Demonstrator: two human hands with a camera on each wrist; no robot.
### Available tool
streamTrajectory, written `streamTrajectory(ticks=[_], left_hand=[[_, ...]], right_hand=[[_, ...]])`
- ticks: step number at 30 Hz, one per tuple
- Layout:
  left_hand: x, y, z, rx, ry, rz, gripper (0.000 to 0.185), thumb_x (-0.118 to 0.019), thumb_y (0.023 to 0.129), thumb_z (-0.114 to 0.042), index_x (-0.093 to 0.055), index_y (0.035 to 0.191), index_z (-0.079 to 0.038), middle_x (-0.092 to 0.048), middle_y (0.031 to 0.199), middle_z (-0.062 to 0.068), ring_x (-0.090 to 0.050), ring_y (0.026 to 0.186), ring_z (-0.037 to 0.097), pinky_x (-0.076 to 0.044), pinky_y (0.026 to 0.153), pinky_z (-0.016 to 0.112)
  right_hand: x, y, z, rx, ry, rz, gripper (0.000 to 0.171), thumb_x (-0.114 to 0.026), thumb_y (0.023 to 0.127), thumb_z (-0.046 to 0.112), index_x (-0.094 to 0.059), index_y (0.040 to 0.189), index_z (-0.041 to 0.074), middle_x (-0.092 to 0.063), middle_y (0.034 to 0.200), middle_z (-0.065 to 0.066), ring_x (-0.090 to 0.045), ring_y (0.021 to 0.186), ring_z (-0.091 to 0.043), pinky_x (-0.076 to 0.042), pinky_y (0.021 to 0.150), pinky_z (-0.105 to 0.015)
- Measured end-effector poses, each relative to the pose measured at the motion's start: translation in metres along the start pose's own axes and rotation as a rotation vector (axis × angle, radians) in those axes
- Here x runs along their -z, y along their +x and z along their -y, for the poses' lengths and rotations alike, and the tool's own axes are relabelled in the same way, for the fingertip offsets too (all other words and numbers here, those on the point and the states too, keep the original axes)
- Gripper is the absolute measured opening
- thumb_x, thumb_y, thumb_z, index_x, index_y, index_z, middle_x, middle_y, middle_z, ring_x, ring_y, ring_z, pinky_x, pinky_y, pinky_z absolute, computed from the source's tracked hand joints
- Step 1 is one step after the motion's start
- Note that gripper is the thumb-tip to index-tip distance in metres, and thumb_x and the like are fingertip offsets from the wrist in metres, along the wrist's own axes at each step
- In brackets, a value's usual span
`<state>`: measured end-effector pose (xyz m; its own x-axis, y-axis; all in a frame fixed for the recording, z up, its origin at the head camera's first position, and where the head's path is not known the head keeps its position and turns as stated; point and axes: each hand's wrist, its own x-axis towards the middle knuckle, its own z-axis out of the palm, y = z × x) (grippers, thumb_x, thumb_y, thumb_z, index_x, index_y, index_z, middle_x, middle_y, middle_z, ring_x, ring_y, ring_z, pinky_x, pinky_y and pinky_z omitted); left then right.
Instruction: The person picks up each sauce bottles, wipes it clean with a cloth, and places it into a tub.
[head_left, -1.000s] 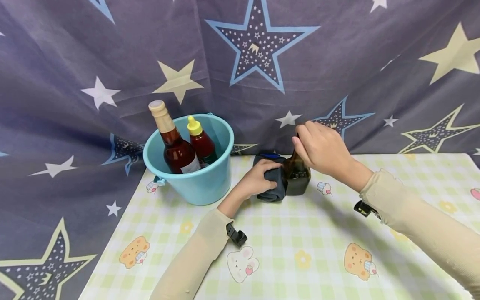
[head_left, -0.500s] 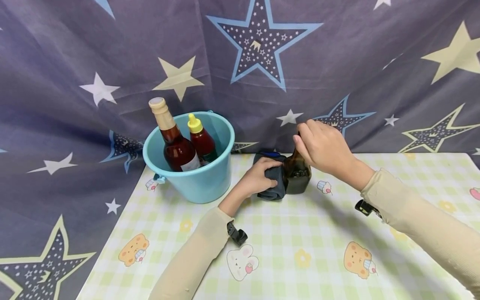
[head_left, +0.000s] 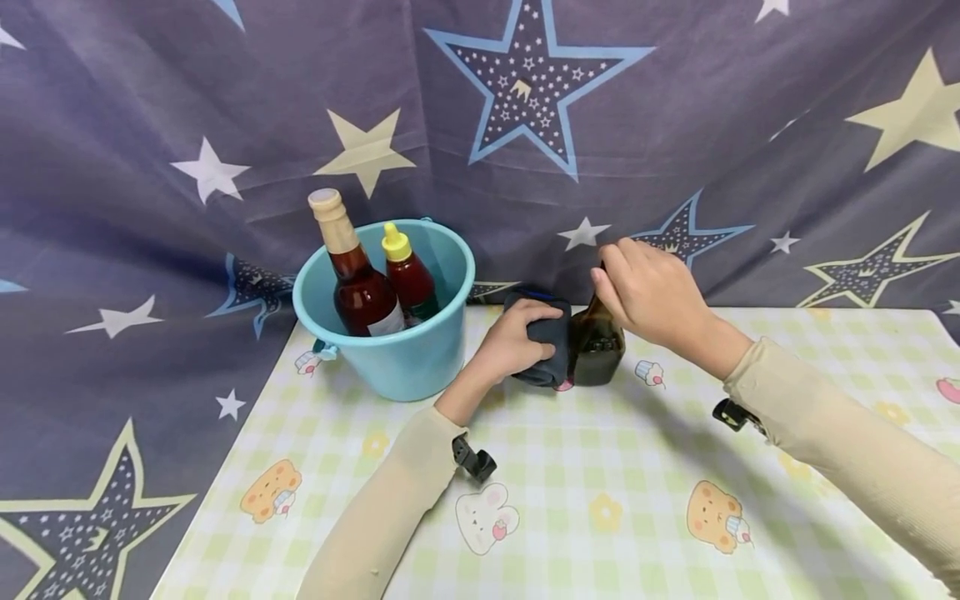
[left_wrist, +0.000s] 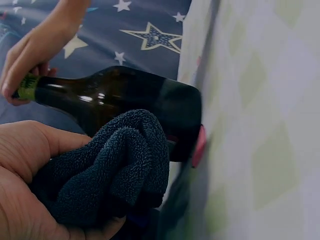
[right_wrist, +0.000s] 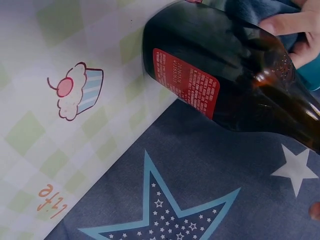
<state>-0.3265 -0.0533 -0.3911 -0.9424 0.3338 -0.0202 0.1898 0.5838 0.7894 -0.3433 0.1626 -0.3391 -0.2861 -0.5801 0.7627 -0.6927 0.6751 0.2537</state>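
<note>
A dark brown glass bottle (head_left: 597,348) stands on the checked tablecloth (head_left: 615,467) near its back edge, with a red label (right_wrist: 192,82) on its side. My right hand (head_left: 645,293) grips the bottle's neck from above. My left hand (head_left: 512,343) holds a dark blue-grey towel (head_left: 547,352) and presses it against the bottle's left side. In the left wrist view the towel (left_wrist: 112,172) is bunched in my palm (left_wrist: 22,200) against the bottle (left_wrist: 130,102), and fingers of the other hand (left_wrist: 25,55) wrap the neck.
A light blue bucket (head_left: 397,358) at the back left holds a tall brown bottle (head_left: 356,279) with a tan cap and a smaller red bottle (head_left: 408,279) with a yellow cap. A star-patterned cloth (head_left: 525,125) hangs behind. Cartoon prints dot the tablecloth.
The left hand with the towel has shifted slightly up along the bottle's side. The right hand keeps its hold on the neck; the bottle has barely moved.
</note>
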Motion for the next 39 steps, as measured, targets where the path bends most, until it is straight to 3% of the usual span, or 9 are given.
streamTrajectory(ticks=[7, 14, 20, 26, 39], left_hand=[[0.011, -0.005, -0.011, -0.075, -0.074, -0.060, 0.051, -0.074, 0.091, -0.008, -0.064, 0.140, -0.017, -0.049, 0.152, 0.003, -0.043, 0.145, 0.027, -0.035, 0.120, 0.047], [0.017, -0.013, -0.023, -0.194, -0.342, -0.125, 0.051, -0.074, 0.091, -0.005, -0.064, 0.140, -0.015, -0.050, 0.151, 0.002, -0.043, 0.144, 0.022, -0.036, 0.120, 0.042], [0.013, -0.019, -0.030, -0.282, -0.479, -0.149, 0.051, -0.074, 0.092, -0.006, -0.063, 0.141, -0.014, -0.050, 0.152, 0.001, -0.043, 0.143, 0.020, -0.034, 0.121, 0.040], [0.006, -0.021, -0.032, -0.315, -0.486, -0.114, 0.051, -0.073, 0.094, -0.009, -0.061, 0.143, -0.014, -0.048, 0.154, 0.000, -0.041, 0.145, 0.018, -0.035, 0.121, 0.039], [0.000, -0.019, -0.029, -0.356, -0.437, -0.108, 0.054, -0.072, 0.094, -0.009, -0.059, 0.145, -0.014, -0.046, 0.155, 0.003, -0.039, 0.146, 0.019, -0.032, 0.121, 0.039]], right_hand=[[0.002, 0.001, 0.001, 0.005, 0.000, -0.012, 0.043, -0.032, 0.109, 0.027, -0.052, 0.087, -0.003, -0.046, 0.068, -0.011, -0.040, 0.051, -0.025, -0.033, 0.045, -0.036], [0.003, 0.003, 0.000, 0.016, 0.008, 0.014, 0.045, -0.030, 0.111, 0.029, -0.050, 0.086, -0.003, -0.044, 0.067, -0.011, -0.038, 0.052, -0.024, -0.031, 0.046, -0.034], [0.002, 0.001, 0.000, 0.008, 0.009, 0.042, 0.047, -0.029, 0.111, 0.030, -0.052, 0.090, -0.004, -0.048, 0.071, -0.013, -0.042, 0.054, -0.025, -0.035, 0.047, -0.035], [0.003, 0.000, 0.000, 0.012, -0.001, 0.039, 0.047, -0.029, 0.111, 0.031, -0.053, 0.090, -0.004, -0.048, 0.070, -0.013, -0.042, 0.053, -0.026, -0.036, 0.046, -0.036], [0.003, -0.001, 0.002, 0.001, -0.002, 0.047, 0.047, -0.030, 0.111, 0.031, -0.055, 0.094, -0.004, -0.052, 0.073, -0.014, -0.047, 0.056, -0.028, -0.041, 0.047, -0.039]])
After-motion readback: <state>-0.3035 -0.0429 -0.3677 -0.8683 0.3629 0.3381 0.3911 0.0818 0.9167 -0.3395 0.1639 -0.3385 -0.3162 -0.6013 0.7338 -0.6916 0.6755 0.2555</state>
